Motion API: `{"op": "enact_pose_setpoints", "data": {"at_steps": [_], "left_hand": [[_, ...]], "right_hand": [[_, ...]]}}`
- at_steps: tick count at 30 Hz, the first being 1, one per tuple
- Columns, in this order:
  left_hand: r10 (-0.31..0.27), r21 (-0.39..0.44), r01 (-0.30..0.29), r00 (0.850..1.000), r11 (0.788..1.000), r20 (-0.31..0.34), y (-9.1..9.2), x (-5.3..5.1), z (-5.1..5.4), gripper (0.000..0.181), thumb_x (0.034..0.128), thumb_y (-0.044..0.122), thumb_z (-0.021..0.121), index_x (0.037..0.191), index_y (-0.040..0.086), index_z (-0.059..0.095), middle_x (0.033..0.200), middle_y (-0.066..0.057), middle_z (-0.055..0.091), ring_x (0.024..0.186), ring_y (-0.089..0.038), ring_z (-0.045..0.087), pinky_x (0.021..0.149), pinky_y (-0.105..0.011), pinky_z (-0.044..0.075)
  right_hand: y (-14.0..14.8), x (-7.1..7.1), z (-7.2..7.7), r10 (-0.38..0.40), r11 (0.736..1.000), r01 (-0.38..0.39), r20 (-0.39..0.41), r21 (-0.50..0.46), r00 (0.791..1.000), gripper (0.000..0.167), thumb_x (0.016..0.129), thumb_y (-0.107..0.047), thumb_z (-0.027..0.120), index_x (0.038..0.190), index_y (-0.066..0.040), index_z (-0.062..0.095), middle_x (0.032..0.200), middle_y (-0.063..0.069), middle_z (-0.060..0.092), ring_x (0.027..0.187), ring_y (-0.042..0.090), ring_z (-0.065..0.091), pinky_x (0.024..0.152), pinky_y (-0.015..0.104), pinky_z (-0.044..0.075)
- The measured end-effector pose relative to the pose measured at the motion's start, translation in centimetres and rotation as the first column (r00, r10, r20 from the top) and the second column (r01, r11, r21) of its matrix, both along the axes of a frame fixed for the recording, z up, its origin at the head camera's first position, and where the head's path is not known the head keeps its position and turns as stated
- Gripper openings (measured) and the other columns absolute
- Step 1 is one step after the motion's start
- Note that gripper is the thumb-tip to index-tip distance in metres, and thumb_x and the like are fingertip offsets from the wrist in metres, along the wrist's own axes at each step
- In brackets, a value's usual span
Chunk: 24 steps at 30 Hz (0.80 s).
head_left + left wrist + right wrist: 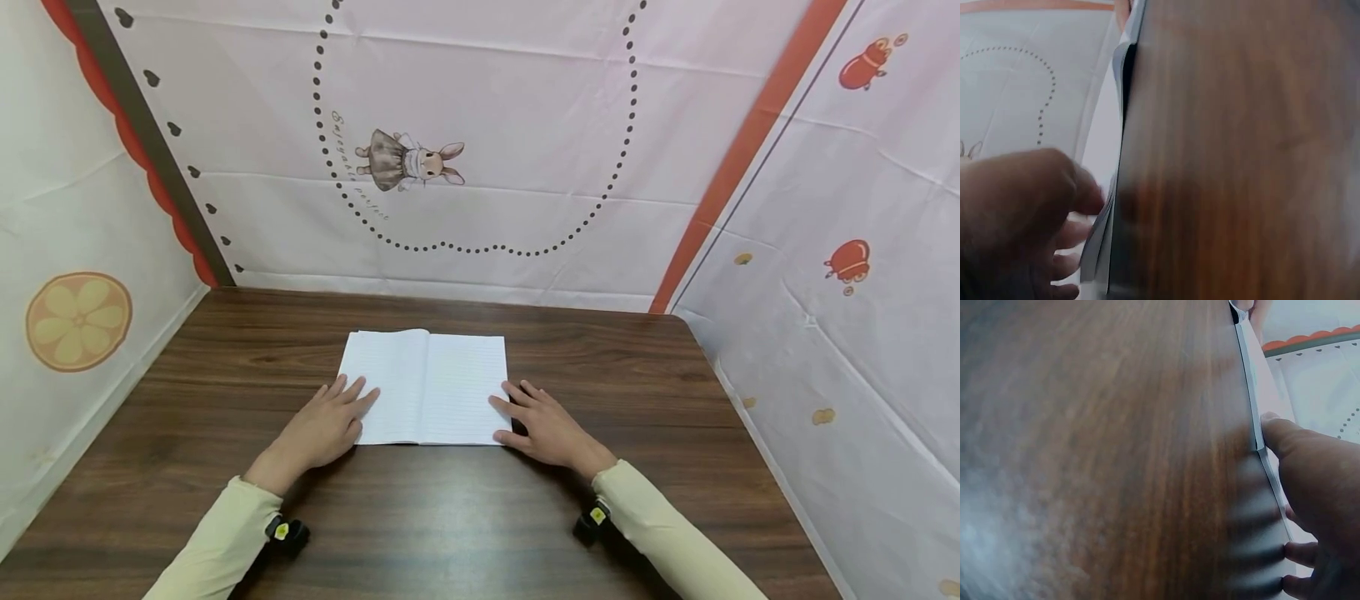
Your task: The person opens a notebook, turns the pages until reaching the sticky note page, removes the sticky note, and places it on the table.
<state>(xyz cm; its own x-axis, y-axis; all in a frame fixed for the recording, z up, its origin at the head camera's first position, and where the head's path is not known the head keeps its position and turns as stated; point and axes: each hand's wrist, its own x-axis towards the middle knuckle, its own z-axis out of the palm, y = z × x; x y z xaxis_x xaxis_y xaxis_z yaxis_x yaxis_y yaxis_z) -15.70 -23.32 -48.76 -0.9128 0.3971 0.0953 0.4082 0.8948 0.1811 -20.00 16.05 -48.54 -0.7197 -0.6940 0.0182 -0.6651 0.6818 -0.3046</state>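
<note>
An open notebook (461,392) with lined white pages lies flat on the brown wooden table, its fold near the middle. My left hand (327,423) rests on the left page's outer edge with the fingers spread. On the opposite side my right hand (550,425) touches the right page's edge, fingers spread and fairly straight. In the left wrist view the page edges (1102,244) lift a little off the table beside the left hand (1019,206). The right wrist view has the right thumb (1275,428) on the notebook's edge.
The wooden table (450,525) extends around the notebook. A printed cloth with a rabbit figure (408,160) hangs behind it, and more printed cloth (840,350) borders both sides. Black wrist cameras (288,536) sit at both sleeves.
</note>
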Motion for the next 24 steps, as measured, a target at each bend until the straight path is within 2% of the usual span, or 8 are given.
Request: {"op": "enact_pose_setpoints", "data": {"at_steps": [3,7,13,18,24], "left_hand": [[-0.013,0.050,0.010,0.999,0.999,0.042,-0.6,0.2,0.1,0.051,0.1060,0.029,0.054,0.151,0.007,0.050,0.156,-0.026,0.043,0.144,-0.054,0.033,0.113,-0.070,0.030],[-0.020,0.065,0.017,0.998,0.998,0.051,-1.5,0.6,0.0,0.061,0.1039,0.043,0.057,0.153,0.009,0.048,0.157,-0.027,0.040,0.144,-0.055,0.033,0.112,-0.071,0.031],[0.001,0.061,-0.006,0.997,0.998,0.081,-2.3,1.2,-0.1,0.064,0.1035,0.046,0.056,0.156,0.011,0.044,0.159,-0.028,0.035,0.144,-0.057,0.030,0.110,-0.072,0.031],[0.004,0.064,-0.010,0.995,0.998,0.104,-2.6,1.3,0.2,0.066,0.1032,0.047,0.056,0.156,0.011,0.043,0.159,-0.028,0.034,0.144,-0.057,0.029,0.110,-0.073,0.030],[0.008,0.087,-0.020,0.991,0.996,0.135,-2.9,1.3,0.4,0.067,0.1026,0.049,0.056,0.156,0.011,0.043,0.160,-0.028,0.033,0.145,-0.057,0.027,0.111,-0.073,0.028]], "right_hand": [[0.1,0.0,0.0,-0.002,1.000,0.002,-0.002,0.006,1.000,0.066,0.104,-0.051,0.053,0.159,-0.018,0.039,0.166,0.016,0.028,0.152,0.045,0.024,0.119,0.065,0.025],[0.1,0.1,0.1,0.002,1.000,-0.002,0.001,0.014,1.000,0.066,0.104,-0.051,0.053,0.159,-0.018,0.039,0.166,0.016,0.028,0.153,0.044,0.023,0.120,0.064,0.024],[0.3,0.2,0.5,-0.001,1.000,0.000,0.035,0.010,0.999,0.066,0.104,-0.052,0.052,0.159,-0.019,0.039,0.167,0.015,0.027,0.154,0.042,0.021,0.121,0.063,0.022],[0.6,0.1,0.6,0.006,1.000,-0.005,0.049,-0.010,0.999,0.066,0.104,-0.051,0.054,0.159,-0.016,0.040,0.167,0.014,0.028,0.154,0.041,0.021,0.122,0.060,0.022],[0.6,-0.2,0.6,0.023,1.000,-0.024,0.045,0.014,0.999,0.068,0.103,-0.052,0.054,0.159,-0.017,0.039,0.167,0.013,0.027,0.155,0.039,0.021,0.122,0.058,0.024]]}}
